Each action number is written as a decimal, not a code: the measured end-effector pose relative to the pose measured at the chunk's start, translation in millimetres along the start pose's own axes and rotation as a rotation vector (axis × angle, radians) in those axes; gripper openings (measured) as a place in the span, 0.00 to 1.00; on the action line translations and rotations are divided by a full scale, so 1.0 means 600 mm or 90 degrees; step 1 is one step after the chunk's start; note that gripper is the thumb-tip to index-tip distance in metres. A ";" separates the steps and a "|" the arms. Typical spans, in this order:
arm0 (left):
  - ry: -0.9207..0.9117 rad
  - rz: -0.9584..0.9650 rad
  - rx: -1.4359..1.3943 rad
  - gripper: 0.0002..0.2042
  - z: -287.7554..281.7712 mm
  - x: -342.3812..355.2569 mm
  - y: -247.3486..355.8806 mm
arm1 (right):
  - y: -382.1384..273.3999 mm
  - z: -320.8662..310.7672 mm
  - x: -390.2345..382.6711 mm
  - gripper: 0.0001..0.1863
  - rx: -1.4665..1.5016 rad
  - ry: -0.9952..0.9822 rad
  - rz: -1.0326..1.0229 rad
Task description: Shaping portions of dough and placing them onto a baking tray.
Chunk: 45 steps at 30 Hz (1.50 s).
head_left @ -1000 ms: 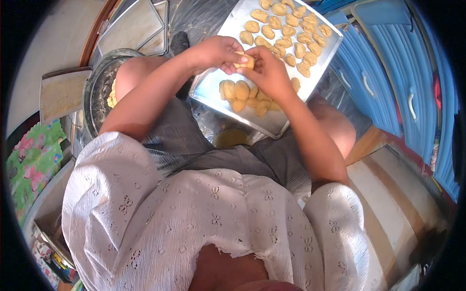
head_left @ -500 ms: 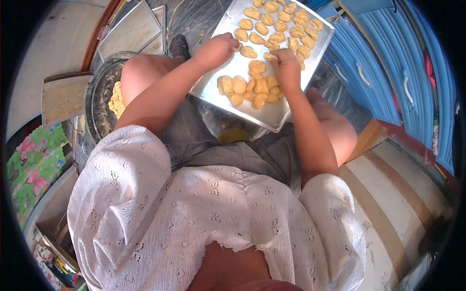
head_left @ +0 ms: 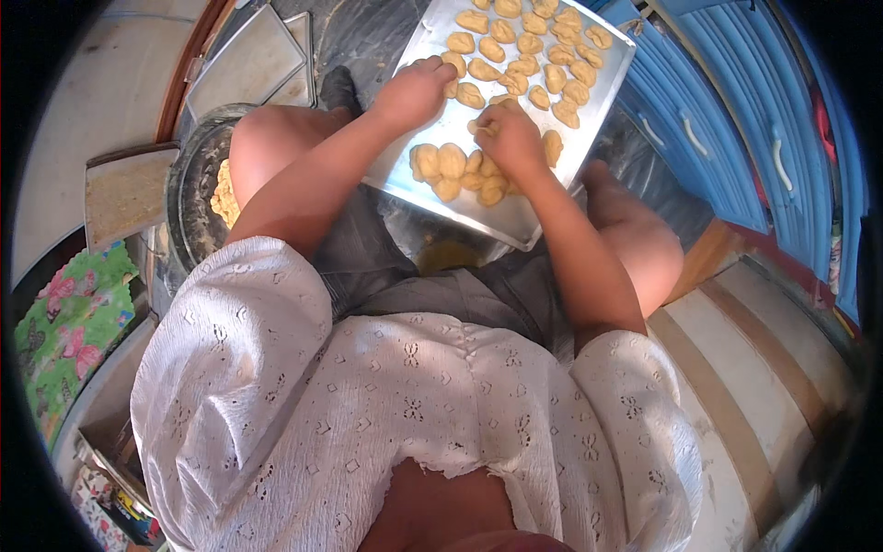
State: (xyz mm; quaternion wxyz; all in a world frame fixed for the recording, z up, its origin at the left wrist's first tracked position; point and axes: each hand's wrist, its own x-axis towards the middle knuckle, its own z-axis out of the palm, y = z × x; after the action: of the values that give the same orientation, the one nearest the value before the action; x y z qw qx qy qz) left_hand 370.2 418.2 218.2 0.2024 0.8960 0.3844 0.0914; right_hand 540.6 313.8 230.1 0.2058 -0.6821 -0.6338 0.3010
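A metal tray (head_left: pixel 386 177) across my lap carries several rows of shaped yellow dough pieces (head_left: pixel 501 31), with a tighter cluster of plumper pieces (head_left: pixel 440 166) toward its near side. My left hand (head_left: pixel 418 92) is at the tray's left edge, fingers curled on a dough piece that they partly hide. Lower and to the right, over the middle of the tray just above the cluster, my right hand (head_left: pixel 510 143) has its fingers closed round another dough piece (head_left: pixel 481 126).
A dark basin (head_left: pixel 189 216) holding yellow dough (head_left: pixel 223 193) is beside my left leg. Flat trays (head_left: pixel 239 64) and a stained board (head_left: pixel 124 193) lie at the left, by green flowered material (head_left: pixel 74 331). Blue panels with white handles (head_left: pixel 736 101) line the right, above a striped surface (head_left: pixel 736 386).
A second ago both hands met over the tray on one dough piece. They have separated, the left toward the upper left edge; since half a second ago the right has moved left, toward the middle.
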 end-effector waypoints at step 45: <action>0.013 0.335 0.047 0.10 0.079 0.068 0.144 | 0.123 -0.087 -0.062 0.14 0.003 0.119 0.091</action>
State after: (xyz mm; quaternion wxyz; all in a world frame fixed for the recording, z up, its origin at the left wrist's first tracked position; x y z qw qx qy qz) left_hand 470.0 380.3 213.3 0.1348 0.9711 0.1431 0.1356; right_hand 630.1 274.0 225.0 0.2432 -0.7503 -0.5609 0.2516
